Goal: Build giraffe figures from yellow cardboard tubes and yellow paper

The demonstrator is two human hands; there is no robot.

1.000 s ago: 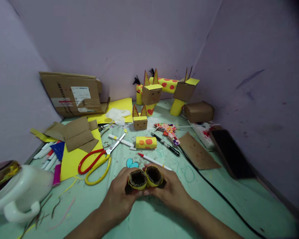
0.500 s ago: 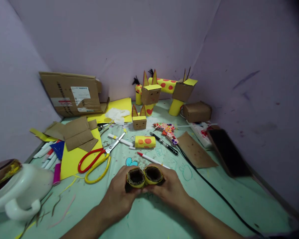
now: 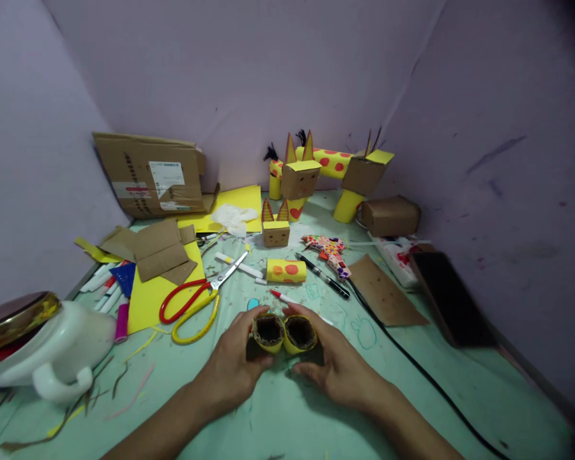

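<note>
My left hand (image 3: 237, 358) is wrapped round a short cardboard tube (image 3: 268, 345) covered in yellow paper. A matching tube (image 3: 301, 345) is gripped by my right hand (image 3: 338, 367). Both tubes stand side by side with their open ends facing up at me, and their walls touch. Just beyond them lies a red-tipped white marker (image 3: 287, 298), partly hidden by my right fingers. Farther back a yellow tube with orange dots (image 3: 286, 271) rests on its side, near a black pen (image 3: 323, 276) and a small cardboard head with pointed ears (image 3: 276, 236).
Scissors (image 3: 215, 282) lie open at left, beside yellow paper and cardboard scraps (image 3: 160, 252). A white cup (image 3: 76, 345) stands at the left edge. A patterned glue gun (image 3: 333, 252) trails a black cord (image 3: 412, 361) rightward. Spotted giraffe figures (image 3: 301, 181) stand behind; a phone (image 3: 453, 297) lies right.
The two tubes have tilted slightly, and my thumbs have drawn apart below them. The whole scene has shifted a little to the right as the camera turned.
</note>
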